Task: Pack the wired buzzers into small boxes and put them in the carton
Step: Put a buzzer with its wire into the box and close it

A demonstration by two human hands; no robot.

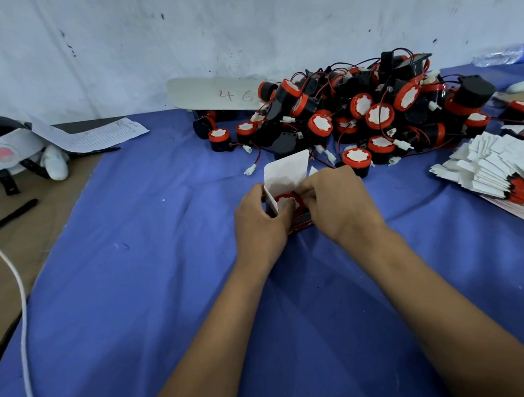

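Note:
A small red box [302, 222] stands on the blue cloth in the middle, its white top flap [286, 171] raised. A red-and-black buzzer [286, 200] sits inside it, white face up. My left hand [260, 219] grips the box's left side, with its thumb on the buzzer. My right hand [336, 200] holds the box's right side, fingers curled over the rim. A large pile of wired buzzers [365, 114] lies just behind. The carton is not in view.
A stack of flat unfolded small boxes [493, 168] lies at the right. A white board marked 46 [219, 94] leans at the wall. A headset [6, 151], a paper sheet [99, 134], a black pen [9, 216] and a white cable [21, 317] occupy the left.

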